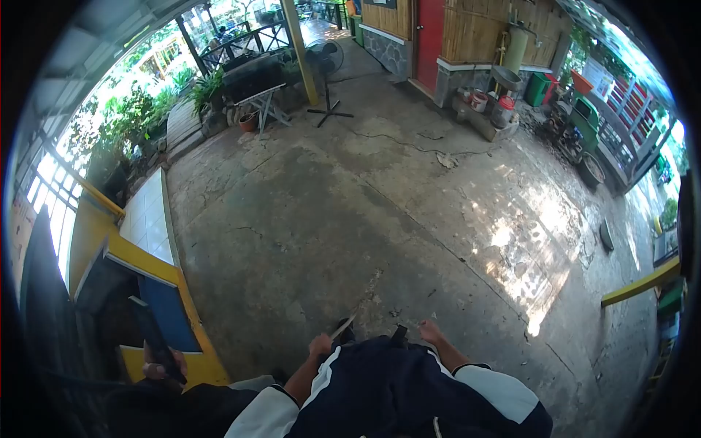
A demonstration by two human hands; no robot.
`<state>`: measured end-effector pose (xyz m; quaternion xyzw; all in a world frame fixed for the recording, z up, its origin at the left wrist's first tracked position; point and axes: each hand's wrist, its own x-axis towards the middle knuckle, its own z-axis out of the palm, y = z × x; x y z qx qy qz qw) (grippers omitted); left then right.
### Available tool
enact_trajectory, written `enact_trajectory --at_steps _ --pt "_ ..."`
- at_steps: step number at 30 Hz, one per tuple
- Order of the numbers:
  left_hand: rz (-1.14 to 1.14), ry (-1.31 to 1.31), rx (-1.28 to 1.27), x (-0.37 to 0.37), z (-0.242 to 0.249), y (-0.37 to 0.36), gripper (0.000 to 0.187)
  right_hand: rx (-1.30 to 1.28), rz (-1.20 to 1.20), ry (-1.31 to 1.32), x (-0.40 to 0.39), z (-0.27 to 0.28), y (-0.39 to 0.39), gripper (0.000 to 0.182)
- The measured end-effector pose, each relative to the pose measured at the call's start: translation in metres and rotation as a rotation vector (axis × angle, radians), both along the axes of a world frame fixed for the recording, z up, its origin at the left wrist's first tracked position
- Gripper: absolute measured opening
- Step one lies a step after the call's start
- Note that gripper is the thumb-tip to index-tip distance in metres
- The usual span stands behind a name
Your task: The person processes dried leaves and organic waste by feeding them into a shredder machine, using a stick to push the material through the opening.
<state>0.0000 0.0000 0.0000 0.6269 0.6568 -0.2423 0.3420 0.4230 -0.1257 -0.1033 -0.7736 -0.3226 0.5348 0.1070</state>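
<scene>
At the bottom middle, in front of my navy and white shirt [387,379], my left hand [320,345] is closed around a thin pale strip [342,327]. The strip points up and to the right, and I cannot make out its exact kind. A dark shoe [346,333] shows just behind it. To the right, my right hand [430,332] is held low over the concrete floor with its fingers curled closed. Whatever those fingers may hold is too small to tell.
Close on the left, another person's hand [155,366] holds a dark phone [157,339] beside a yellow and blue cabinet [182,306]. A standing fan [326,87], a folding table [259,102] and a cord [401,141] are farther off. A yellow post [642,283] is at right.
</scene>
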Motion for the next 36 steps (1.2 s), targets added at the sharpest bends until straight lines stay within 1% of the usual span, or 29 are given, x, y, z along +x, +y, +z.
enact_trajectory --at_steps 2,3,4,5,6,7,9,10,11,12,13,14,16,18,19,21,22,24,25,27,28,30,31,33,34,35,36 --pt "0.015 -0.087 0.108 0.021 0.026 0.010 0.050 0.084 -0.100 0.040 -0.004 0.018 -0.002 0.054" --pt "-0.019 -0.171 0.219 0.051 0.029 0.013 0.050 0.105 -0.114 0.052 0.015 0.024 -0.003 0.054" --pt "-0.051 -0.263 0.305 0.064 0.029 0.015 0.050 0.175 -0.095 0.022 0.020 0.036 -0.007 0.052" --pt "-0.018 -0.367 0.371 0.080 0.038 0.021 0.051 0.247 -0.076 -0.009 0.025 0.048 -0.007 0.051" --pt "0.015 -0.471 0.436 0.094 0.049 0.028 0.053 0.247 -0.091 -0.003 0.026 0.065 -0.006 0.051" --pt "0.000 -0.473 0.436 0.110 0.063 0.036 0.053 0.299 -0.133 0.031 0.028 0.084 0.000 0.051" --pt "0.090 -0.778 0.578 0.140 0.101 0.045 0.054 0.432 -0.180 0.051 0.031 0.111 0.014 0.050" --pt "0.072 -0.780 0.575 0.157 0.123 0.044 0.054 0.513 -0.185 0.035 0.033 0.120 0.020 0.050" --pt "0.134 -0.846 0.603 0.174 0.145 0.044 0.051 0.520 -0.203 0.035 0.034 0.132 0.028 0.050" --pt "0.197 -0.910 0.629 0.186 0.158 0.044 0.048 0.605 -0.215 0.063 0.033 0.149 0.034 0.047" --pt "0.178 -0.913 0.625 0.196 0.163 0.044 0.048 0.688 -0.227 0.088 0.032 0.164 0.035 0.043" --pt "0.146 -0.912 0.580 0.206 0.168 0.046 0.045 0.695 -0.242 0.085 0.032 0.177 0.036 0.043" --pt "0.101 -0.914 0.536 0.217 0.165 0.049 0.041 0.788 -0.190 0.143 0.031 0.195 0.039 0.041" --pt "0.230 -1.040 0.459 0.225 0.158 0.049 0.035 0.803 -0.170 0.146 0.028 0.205 0.039 0.040" --pt "0.219 -1.044 0.454 0.228 0.157 0.048 0.035 0.806 -0.141 0.155 0.029 0.208 0.036 0.039" --pt "0.386 -1.258 0.333 0.230 0.154 0.044 0.030 0.800 -0.154 0.156 0.032 0.209 0.027 0.038" --pt "0.380 -1.253 0.323 0.232 0.152 0.041 0.030 0.794 -0.157 0.164 0.031 0.208 0.022 0.037" --pt "0.613 -1.404 0.140 0.237 0.149 0.037 0.028 0.760 -0.190 0.161 0.037 0.203 0.009 0.036" --pt "0.602 -1.396 0.131 0.240 0.150 0.035 0.028 0.733 -0.212 0.157 0.041 0.198 0.002 0.036" --pt "0.832 -1.525 -0.154 0.247 0.147 0.031 0.027 0.733 -0.252 0.150 0.048 0.187 -0.012 0.034" --pt "0.825 -1.514 -0.172 0.250 0.144 0.030 0.027 0.731 -0.277 0.140 0.051 0.182 -0.022 0.033" --pt "0.989 -1.560 -0.433 0.258 0.135 0.033 0.025 0.712 -0.338 0.132 0.054 0.170 -0.037 0.032" --pt "0.981 -1.547 -0.456 0.265 0.129 0.037 0.025 0.699 -0.379 0.125 0.057 0.164 -0.044 0.031" --pt "1.110 -1.560 -0.593 0.279 0.111 0.050 0.023 0.689 -0.432 0.080 0.065 0.147 -0.056 0.031" --pt "1.099 -1.544 -0.618 0.283 0.096 0.060 0.023 0.691 -0.464 0.044 0.068 0.145 -0.059 0.031" --pt "1.096 -1.504 -0.832 0.288 0.082 0.076 0.022 0.689 -0.488 0.032 0.073 0.144 -0.061 0.031" --pt "1.087 -1.452 -1.046 0.298 0.081 0.085 0.022 0.668 -0.552 0.031 0.078 0.150 -0.065 0.032"
